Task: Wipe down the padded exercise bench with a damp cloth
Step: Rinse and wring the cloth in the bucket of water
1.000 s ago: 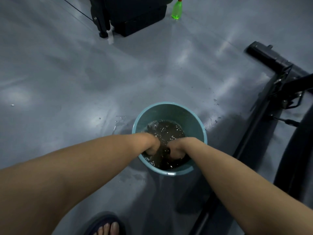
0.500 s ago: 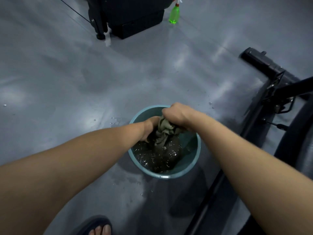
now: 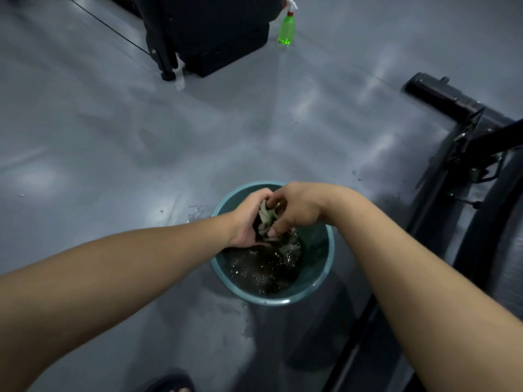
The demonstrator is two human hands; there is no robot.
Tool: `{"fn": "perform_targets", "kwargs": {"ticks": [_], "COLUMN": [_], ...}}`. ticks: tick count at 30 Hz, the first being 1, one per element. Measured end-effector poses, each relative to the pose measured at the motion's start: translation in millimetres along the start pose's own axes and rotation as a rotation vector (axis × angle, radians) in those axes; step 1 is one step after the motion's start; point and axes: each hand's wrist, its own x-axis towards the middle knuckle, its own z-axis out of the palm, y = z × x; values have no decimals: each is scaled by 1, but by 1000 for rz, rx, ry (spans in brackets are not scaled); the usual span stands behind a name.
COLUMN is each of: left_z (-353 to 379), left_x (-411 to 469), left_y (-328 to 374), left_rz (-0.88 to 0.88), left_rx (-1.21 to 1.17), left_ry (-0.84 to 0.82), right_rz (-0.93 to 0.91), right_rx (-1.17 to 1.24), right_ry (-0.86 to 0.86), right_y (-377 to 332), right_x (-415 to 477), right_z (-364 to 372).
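No legible txt, labels or nos. anywhere.

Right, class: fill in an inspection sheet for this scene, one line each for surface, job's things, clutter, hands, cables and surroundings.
Surface: glossy grey floor, with water drops beside the bucket.
Job's things: teal bucket holding dark water; wet cloth bunched above it; dark pad at the right edge, possibly the bench, untouched.
Clutter: green spray bottle standing far off.
Hands: left hand and right hand both grip the cloth over the bucket.
Cables: one thin dark line top left, perhaps a cable.
Surroundings: black machine at top; black frame at right; sandalled foot at bottom.
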Motion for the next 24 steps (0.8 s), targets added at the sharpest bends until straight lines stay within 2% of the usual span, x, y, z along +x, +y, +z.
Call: {"fn": "perform_targets", "kwargs": {"ticks": [3, 6, 10, 14, 16, 21, 24], "left_z": [-1, -1, 4, 17, 22, 31, 30], "left_x": [-2, 1, 0, -9, -12, -16, -22], "left_y": [8, 1, -12, -12, -10, -5, -1], "left_rz": [43, -7, 26, 226, 326, 514, 543], "left_rx": [-58, -79, -53, 47, 124, 200, 246], "left_ry": [-30, -60, 94, 321, 395, 428, 472], "right_rz": [-37, -35, 24, 135, 147, 88, 17], "right_rx": [-2, 9, -108, -97, -17, 150, 296], "right_ry": [46, 96, 70, 4, -25, -214, -185], "right_y": [-2, -4, -6, -6, -3, 1, 5], "right_x": [6, 14, 14, 12, 12, 8, 6], "right_z": [2, 10, 13, 15, 15, 27, 28]}}
